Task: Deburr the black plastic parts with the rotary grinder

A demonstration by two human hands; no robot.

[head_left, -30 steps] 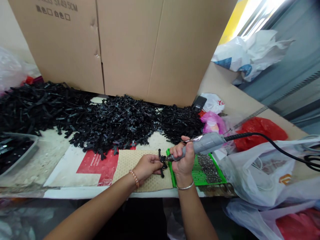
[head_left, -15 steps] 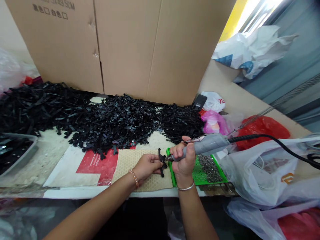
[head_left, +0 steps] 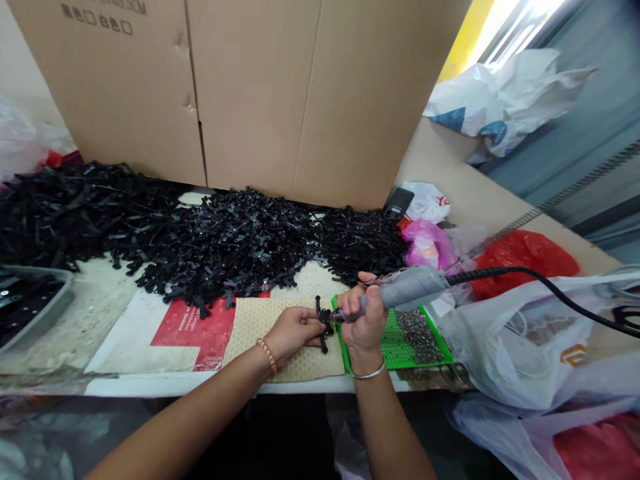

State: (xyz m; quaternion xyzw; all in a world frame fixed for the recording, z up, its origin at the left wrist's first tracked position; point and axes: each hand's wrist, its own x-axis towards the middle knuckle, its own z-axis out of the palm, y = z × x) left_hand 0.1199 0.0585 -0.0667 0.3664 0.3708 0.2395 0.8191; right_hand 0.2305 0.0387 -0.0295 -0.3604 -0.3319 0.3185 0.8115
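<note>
Assembly workshop: corded power tool [head_left: 413, 288], heaped black parts [head_left: 245, 243], green tray [head_left: 391, 348].

A large cardboard box [head_left: 255, 93] across the back, a red plastic bag [head_left: 525, 263] off to the right.
The box has dark printed characters at its upper left. Near its right lower corner, a dark flat object [head_left: 399, 203], probably a phone though too small to be sure, lies beside a white bag with red lettering [head_left: 425, 202], with a pink bag [head_left: 429, 243] just in front. A translucent bag with an orange mark [head_left: 515, 333] sits before the red one; a blue-printed white bag [head_left: 520, 93] lies farther back.
</note>
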